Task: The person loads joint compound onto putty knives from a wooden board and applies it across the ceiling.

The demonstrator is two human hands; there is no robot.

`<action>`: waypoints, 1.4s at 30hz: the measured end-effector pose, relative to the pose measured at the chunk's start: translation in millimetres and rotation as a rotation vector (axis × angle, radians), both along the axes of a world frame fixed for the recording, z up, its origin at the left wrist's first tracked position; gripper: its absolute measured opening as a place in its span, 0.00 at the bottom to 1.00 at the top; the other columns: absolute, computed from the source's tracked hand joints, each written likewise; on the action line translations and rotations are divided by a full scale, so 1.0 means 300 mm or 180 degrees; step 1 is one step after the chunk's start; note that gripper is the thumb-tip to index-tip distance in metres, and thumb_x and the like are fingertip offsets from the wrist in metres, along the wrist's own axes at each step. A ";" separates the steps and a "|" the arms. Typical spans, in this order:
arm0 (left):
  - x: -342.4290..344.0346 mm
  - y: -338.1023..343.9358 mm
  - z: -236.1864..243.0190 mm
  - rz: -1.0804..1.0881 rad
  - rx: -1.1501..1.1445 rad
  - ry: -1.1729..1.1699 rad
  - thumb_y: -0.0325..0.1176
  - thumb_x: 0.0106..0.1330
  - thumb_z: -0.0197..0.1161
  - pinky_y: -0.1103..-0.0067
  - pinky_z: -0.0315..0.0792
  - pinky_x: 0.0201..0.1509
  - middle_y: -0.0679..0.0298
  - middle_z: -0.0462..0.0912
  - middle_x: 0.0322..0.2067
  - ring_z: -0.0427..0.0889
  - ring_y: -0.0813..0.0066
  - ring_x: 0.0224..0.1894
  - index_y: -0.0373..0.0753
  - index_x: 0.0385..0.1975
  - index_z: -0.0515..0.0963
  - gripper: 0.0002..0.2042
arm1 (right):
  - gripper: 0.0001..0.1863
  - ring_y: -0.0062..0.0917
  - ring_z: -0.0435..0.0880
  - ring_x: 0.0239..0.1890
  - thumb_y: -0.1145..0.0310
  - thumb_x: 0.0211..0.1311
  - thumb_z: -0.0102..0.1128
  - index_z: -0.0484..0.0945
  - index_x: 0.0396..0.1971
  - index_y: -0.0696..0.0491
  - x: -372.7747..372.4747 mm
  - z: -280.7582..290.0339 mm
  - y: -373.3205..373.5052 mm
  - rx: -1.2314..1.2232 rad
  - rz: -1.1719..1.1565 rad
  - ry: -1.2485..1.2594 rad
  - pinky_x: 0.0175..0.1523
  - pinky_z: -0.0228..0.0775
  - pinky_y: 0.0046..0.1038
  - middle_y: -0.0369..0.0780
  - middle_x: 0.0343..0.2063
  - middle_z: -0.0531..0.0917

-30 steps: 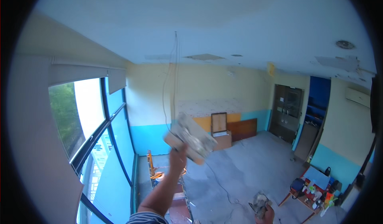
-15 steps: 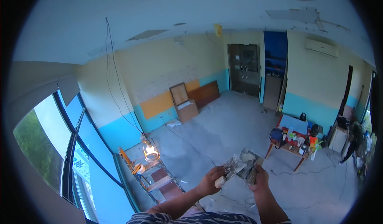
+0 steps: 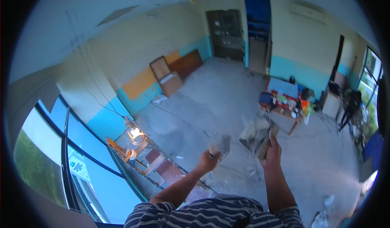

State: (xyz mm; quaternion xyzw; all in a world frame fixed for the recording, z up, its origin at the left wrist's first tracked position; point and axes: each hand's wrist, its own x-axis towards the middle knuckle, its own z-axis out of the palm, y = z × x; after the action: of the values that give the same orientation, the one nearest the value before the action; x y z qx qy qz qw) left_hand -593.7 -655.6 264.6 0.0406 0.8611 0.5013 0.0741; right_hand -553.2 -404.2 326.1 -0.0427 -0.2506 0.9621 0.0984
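My left hand (image 3: 209, 160) is closed on the handle of a small flat-bladed putty knife (image 3: 223, 144), its blade pointing up and to the right. My right hand (image 3: 271, 151) grips a grey board smeared with plaster (image 3: 256, 133), holding it from below at its right edge. The two hands are apart at chest height, the blade a short way left of the board. I look down from high above a bare concrete floor (image 3: 211, 102). My striped sleeves show at the bottom edge.
Below left stands an orange ladder frame (image 3: 122, 150) with a lit bulb (image 3: 136, 133) beside tall windows (image 3: 77, 163). Wooden boards (image 3: 166, 71) lean on the far wall. On the right are a cluttered table (image 3: 286, 102) and a person (image 3: 350, 106). A dark door (image 3: 225, 33) is at the back.
The view has swung down from the ceiling to the floor. The plaster board, held up high a second ago, has come down. It now sits in my right hand, with the knife apart in my left.
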 end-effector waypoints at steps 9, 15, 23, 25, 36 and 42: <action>0.033 0.153 0.020 -0.0224 0.4625 -0.2524 0.33 0.62 0.48 0.62 0.73 0.56 0.52 0.78 0.46 0.80 0.56 0.47 0.34 0.48 0.72 0.16 | 0.26 0.31 0.71 0.56 0.58 0.71 0.46 0.55 0.62 0.54 0.041 -0.015 0.039 0.0847 -0.1414 0.0420 0.60 0.64 0.32 0.42 0.56 0.69; 0.025 0.243 0.014 -0.0478 0.5010 -0.2739 0.35 0.61 0.46 0.65 0.73 0.56 0.52 0.78 0.47 0.80 0.58 0.48 0.34 0.48 0.72 0.19 | 0.18 0.37 0.74 0.45 0.66 0.65 0.49 0.65 0.51 0.60 0.153 -0.044 0.089 0.4733 -0.1935 0.2786 0.49 0.66 0.35 0.49 0.48 0.74; 0.058 0.330 0.027 -0.1032 0.4717 -0.2531 0.38 0.60 0.49 0.62 0.73 0.56 0.48 0.77 0.49 0.78 0.53 0.50 0.30 0.55 0.67 0.25 | 0.19 0.42 0.76 0.39 0.75 0.39 0.65 0.73 0.36 0.57 0.264 -0.064 0.216 0.5938 -0.1388 0.2548 0.47 0.69 0.38 0.48 0.42 0.79; 0.062 0.340 0.013 -0.0936 0.4666 -0.2529 0.37 0.60 0.48 0.62 0.74 0.55 0.48 0.78 0.48 0.79 0.54 0.49 0.31 0.53 0.70 0.23 | 0.22 0.43 0.77 0.38 0.76 0.37 0.66 0.71 0.37 0.57 0.290 -0.071 0.238 0.6240 -0.1364 0.2280 0.47 0.70 0.37 0.48 0.42 0.79; 0.048 0.434 0.093 -0.0591 0.4885 -0.1954 0.36 0.57 0.55 0.66 0.75 0.52 0.52 0.79 0.47 0.80 0.55 0.47 0.30 0.54 0.69 0.25 | 0.17 0.41 0.77 0.38 0.70 0.54 0.60 0.70 0.44 0.57 0.396 -0.266 0.350 0.5374 -0.1099 -0.0136 0.43 0.72 0.36 0.48 0.39 0.79; 0.069 0.352 0.000 -0.0694 -0.0143 0.3445 0.17 0.52 0.60 0.69 0.73 0.50 0.54 0.80 0.41 0.81 0.57 0.42 0.29 0.51 0.69 0.23 | 0.17 0.33 0.82 0.38 0.58 0.69 0.49 0.71 0.47 0.56 0.382 -0.329 0.329 0.0630 -0.0889 -0.1670 0.43 0.74 0.36 0.42 0.40 0.81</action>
State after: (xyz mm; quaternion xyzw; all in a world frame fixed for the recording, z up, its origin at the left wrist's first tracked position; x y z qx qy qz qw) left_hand -573.0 -550.0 264.6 0.3798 0.7776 0.3798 -0.3269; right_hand -438.7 -305.4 227.5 -0.3137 -0.3515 0.8664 0.1653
